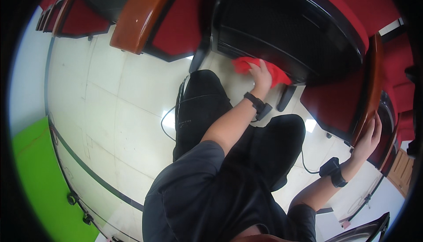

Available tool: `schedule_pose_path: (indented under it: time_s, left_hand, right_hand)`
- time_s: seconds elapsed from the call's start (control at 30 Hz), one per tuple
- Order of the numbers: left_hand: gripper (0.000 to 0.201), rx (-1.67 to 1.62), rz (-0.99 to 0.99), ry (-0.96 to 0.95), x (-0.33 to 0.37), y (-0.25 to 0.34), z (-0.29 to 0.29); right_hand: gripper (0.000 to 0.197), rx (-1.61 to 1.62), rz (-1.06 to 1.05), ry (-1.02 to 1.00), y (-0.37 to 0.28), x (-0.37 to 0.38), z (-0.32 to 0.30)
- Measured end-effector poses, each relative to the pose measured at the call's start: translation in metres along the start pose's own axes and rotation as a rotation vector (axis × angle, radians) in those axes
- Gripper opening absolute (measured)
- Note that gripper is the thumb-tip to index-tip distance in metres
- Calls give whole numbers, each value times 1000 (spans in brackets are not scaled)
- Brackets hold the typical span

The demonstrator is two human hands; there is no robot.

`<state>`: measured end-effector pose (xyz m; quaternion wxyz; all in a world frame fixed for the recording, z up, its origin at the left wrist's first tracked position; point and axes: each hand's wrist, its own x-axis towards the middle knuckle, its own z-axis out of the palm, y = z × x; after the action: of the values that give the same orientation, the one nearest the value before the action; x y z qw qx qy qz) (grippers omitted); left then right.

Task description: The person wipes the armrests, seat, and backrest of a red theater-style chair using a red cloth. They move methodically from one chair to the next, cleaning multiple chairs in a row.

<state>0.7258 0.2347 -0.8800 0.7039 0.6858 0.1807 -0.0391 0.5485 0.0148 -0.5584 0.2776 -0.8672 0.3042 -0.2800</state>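
A red cloth point(278, 75) is bunched under my left hand point(261, 78), whose fingers close on it. It lies against the lower edge of the black panel point(282, 30) of a red auditorium seat in front of me. Where the cloth meets the panel, my fingertips are partly hidden. Off to the right, my right hand point(366, 141) rests on the wooden armrest point(374, 79) of the same seat, near its front end. Its fingers are stretched out along the wood, holding nothing.
Another wooden armrest point(139, 15) with a red side panel juts out at the upper left. Dark seat legs point(287, 97) stand on the pale tiled floor point(105, 109). Black cables point(164, 125) run beside my knees. A green panel point(42, 176) is at the far left.
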Motion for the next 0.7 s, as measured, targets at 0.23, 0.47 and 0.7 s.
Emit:
schedule_pose_path:
  time_s: [0.23, 0.47, 0.7]
  left_hand:
    - [54, -287, 43, 471, 80, 52, -62]
    - [59, -312, -77, 516, 82, 19, -47]
    - [47, -582, -523, 178, 48, -53, -9]
  right_hand:
    - [40, -32, -1, 5, -10, -1, 2]
    - [35, -98, -38, 32, -21, -4, 5]
    - [38, -117, 50, 49, -30, -5, 8]
